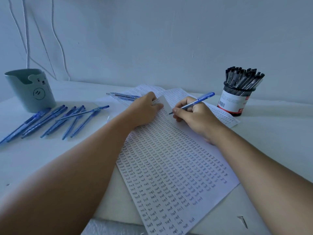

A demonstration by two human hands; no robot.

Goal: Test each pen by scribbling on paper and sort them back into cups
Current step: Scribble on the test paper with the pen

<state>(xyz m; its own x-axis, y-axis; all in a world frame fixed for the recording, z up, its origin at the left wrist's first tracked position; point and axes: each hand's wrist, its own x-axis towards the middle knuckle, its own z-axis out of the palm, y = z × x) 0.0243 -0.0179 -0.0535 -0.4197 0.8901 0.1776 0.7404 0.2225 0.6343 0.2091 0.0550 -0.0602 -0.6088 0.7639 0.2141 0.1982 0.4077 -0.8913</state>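
A sheet of paper (169, 167) covered in rows of small written words lies slanted across the white table. My right hand (193, 116) grips a blue pen (198, 100) with its tip touching the paper's far end. My left hand (144, 109) rests on the far part of the sheet and holds its curled top edge. Several blue pens (55, 121) lie loose on the table at left, in front of a green bear cup (30, 90). A black mesh cup (235, 100) at the right back holds several black pens (242, 78).
Two more blue pens (123, 96) lie behind my left hand, beside other written sheets (223, 116). White cables (57, 39) hang down the wall at the left. A small dark screw (243, 221) lies near the table's front right.
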